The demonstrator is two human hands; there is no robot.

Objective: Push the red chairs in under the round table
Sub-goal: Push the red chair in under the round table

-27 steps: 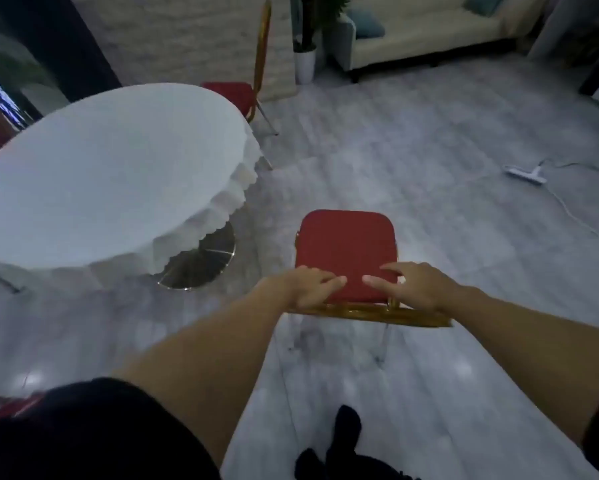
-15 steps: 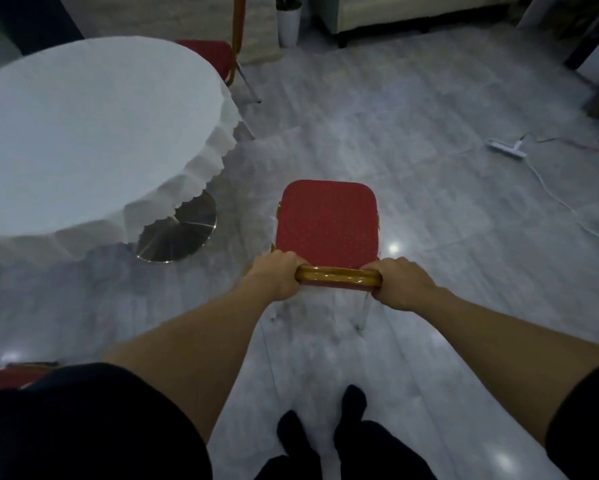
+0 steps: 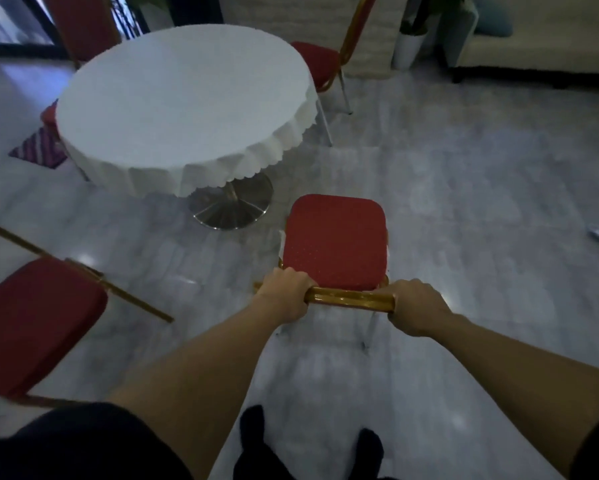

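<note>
Both hands, left (image 3: 286, 293) and right (image 3: 417, 306), clamp the red chair (image 3: 334, 242) backrest; best to swing it left toward the round table (image 3: 184, 98).

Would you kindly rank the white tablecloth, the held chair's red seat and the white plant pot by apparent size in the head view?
1. white tablecloth
2. red seat, though it sits nearer the camera
3. white plant pot, far off, so its rank is unsure
</note>
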